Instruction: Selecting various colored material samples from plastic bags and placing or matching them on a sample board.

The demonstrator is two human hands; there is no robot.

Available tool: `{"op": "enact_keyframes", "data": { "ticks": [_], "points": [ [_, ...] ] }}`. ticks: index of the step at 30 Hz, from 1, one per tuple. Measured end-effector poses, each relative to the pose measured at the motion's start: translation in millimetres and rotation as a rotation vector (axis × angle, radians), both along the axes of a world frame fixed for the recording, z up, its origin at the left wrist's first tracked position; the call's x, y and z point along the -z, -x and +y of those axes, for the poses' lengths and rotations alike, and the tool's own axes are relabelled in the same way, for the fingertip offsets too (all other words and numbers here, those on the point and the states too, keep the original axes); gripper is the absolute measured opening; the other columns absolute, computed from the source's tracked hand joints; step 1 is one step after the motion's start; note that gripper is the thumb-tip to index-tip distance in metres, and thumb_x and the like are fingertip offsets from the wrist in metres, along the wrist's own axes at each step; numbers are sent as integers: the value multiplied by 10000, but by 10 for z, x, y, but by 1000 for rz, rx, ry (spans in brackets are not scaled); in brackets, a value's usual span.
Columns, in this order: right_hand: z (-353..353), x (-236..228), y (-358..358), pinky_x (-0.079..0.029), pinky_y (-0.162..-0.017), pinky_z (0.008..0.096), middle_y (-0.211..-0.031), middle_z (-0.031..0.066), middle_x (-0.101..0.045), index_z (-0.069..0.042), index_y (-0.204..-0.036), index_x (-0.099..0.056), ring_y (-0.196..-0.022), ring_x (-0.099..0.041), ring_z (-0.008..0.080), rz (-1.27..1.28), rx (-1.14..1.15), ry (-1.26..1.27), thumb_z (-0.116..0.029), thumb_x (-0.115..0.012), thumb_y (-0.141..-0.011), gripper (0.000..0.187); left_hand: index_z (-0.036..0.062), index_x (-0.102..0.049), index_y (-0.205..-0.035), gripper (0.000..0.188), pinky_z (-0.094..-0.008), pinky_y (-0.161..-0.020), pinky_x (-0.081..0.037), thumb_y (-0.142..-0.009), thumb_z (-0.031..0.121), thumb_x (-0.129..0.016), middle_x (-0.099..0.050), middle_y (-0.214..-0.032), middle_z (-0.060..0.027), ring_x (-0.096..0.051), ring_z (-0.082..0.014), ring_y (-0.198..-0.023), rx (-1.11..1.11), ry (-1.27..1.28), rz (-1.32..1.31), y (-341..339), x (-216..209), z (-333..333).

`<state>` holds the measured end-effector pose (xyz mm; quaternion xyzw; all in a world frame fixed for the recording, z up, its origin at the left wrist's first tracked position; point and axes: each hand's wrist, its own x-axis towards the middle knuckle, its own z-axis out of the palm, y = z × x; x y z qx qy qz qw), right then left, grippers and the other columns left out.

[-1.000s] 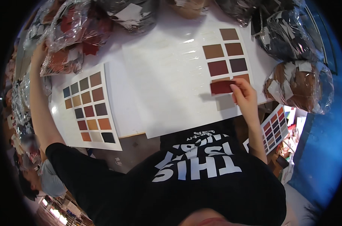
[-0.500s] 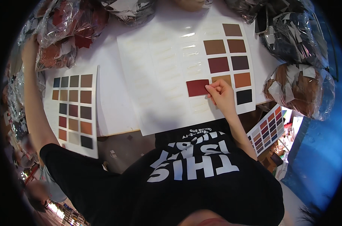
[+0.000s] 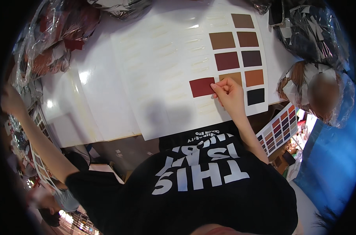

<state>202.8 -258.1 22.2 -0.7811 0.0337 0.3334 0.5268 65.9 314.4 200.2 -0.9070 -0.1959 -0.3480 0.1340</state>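
My right hand [image 3: 229,96] pinches the edge of a dark red rectangular swatch [image 3: 202,87] between thumb and fingertips. The swatch rests over or just above a large white sample sheet [image 3: 162,117]. Brown, maroon, orange and black swatches sit in columns on the sheet's right side; a tan swatch [image 3: 230,76] is partly hidden behind my fingers. My left hand [image 3: 12,102] reaches out at the far left rim, beside clear plastic bags. Its fingers are dim and unclear there. My left forearm crosses in front of a tilted swatch card [image 3: 39,159], which shows only in part.
Clear bags of cut pieces line the table's back, left [image 3: 54,51] and right [image 3: 303,35]. A phone [image 3: 276,13] lies by the right-hand bags. Another swatch card [image 3: 278,131] stands below the table's right edge. A person [image 3: 64,199] is at the lower left.
The left swatch card has shifted left off the table top and now stands tilted near the rim. My left hand has moved down and left from the red bag. My right hand has barely moved.
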Motion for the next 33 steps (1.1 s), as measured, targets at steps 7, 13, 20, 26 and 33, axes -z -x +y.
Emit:
{"op": "enact_keyframes", "data": {
  "ticks": [7,13,20,26,33],
  "points": [
    [-6,-20,0,-405,-512,195,-585,36,-622,4,-801,-577,-563,-590,43,-3,16,22,-109,-685,-863,169,63,-530,-899,209,-411,-774,-443,-719,35,-632,-578,-906,-117,-553,-317,-859,669,1162,591,101,1060,-3212],
    [7,3,24,-367,-473,190,-587,28,-620,-9,-807,-582,-507,-528,32,-25,11,12,-119,-673,-875,159,47,-525,-895,132,-467,-990,-375,-823,89,-628,-553,-1323,-104,-453,-271,-1286,645,921,678,-222,1427,-4191],
    [32,-47,-5,-332,-418,196,-565,26,-607,-21,-799,-563,-433,-475,30,-56,-20,42,-137,-666,-884,177,59,-484,-861,137,-500,-1055,-327,-844,94,-615,-536,-1352,-111,-440,-252,-1298,571,817,726,-285,1539,-4230],
    [24,-86,-29,-396,-471,297,-542,98,-558,-3,-779,-483,-479,-550,163,-386,-247,327,-123,-632,-888,221,29,-547,-973,152,-496,-1062,-308,-838,59,-609,-575,-1291,-107,-465,-260,-1270,554,893,720,-273,1465,-4243],
    [-237,-467,305,-406,-511,181,-866,-9,-637,-47,-1100,-545,-578,-561,41,278,-64,-472,-59,-656,-868,258,12,-558,-1040,153,-391,-942,-354,-907,1,-483,-626,-1148,-115,-500,-246,-1099,384,1402,292,89,1416,-4360]
  ]
}}
